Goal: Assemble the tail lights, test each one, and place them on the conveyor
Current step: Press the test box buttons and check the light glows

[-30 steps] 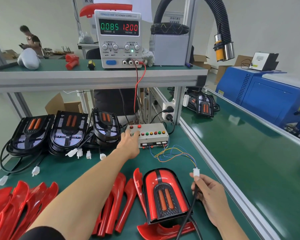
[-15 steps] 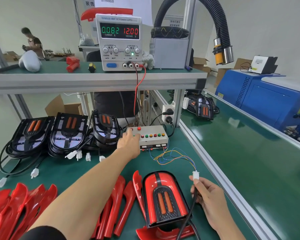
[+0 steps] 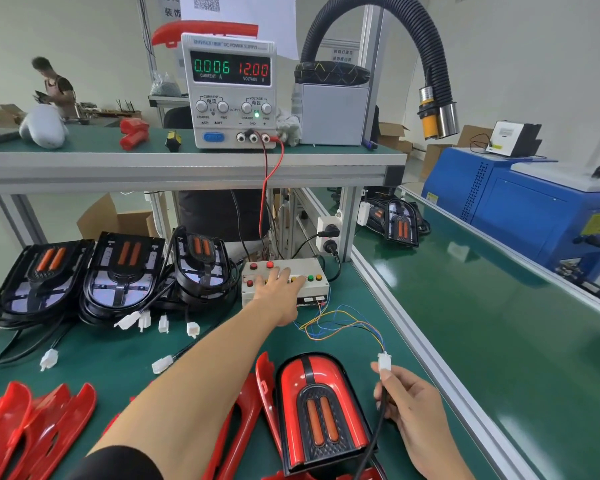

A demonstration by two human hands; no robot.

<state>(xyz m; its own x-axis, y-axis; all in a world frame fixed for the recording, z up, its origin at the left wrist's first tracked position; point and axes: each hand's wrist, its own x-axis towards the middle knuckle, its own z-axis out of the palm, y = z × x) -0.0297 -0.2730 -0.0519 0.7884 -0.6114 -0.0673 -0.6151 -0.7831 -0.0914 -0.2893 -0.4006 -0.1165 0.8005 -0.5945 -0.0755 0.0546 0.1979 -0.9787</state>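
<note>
Your left hand [image 3: 278, 289] reaches forward across the green bench [image 3: 347, 341] and rests on top of the white test box [image 3: 284, 282], its fingers straight and slightly spread over the row of coloured buttons; you cannot tell from this view which button, if any, is pressed down. Your right hand [image 3: 409, 410] is near you at the bench's right edge, with thumb and fingers pinching the black cable just below the white connector [image 3: 384, 362], which is joined to thin coloured wires [image 3: 340, 323] looping back to the test box. The assembled tail light [image 3: 321, 414], red with a black centre panel and two orange strips, lies flat on the bench between your two arms, just left of your right hand, resting on loose red trim pieces [image 3: 243, 420]. More red trim pieces [image 3: 32, 424] lie at the lower left. Three black unfinished light units [image 3: 122, 271] with coiled cables and white plugs sit in a row at the back left of the bench. On the shelf above, the DC power supply [image 3: 231, 91] reads 0.006 for current and 12.00 for voltage, with red and black leads running down to the test box. To your right runs the green conveyor [image 3: 482, 341], and one finished light [image 3: 399, 226] lies on it at the far end. A blue machine [image 3: 534, 209] stands beyond it.
</note>
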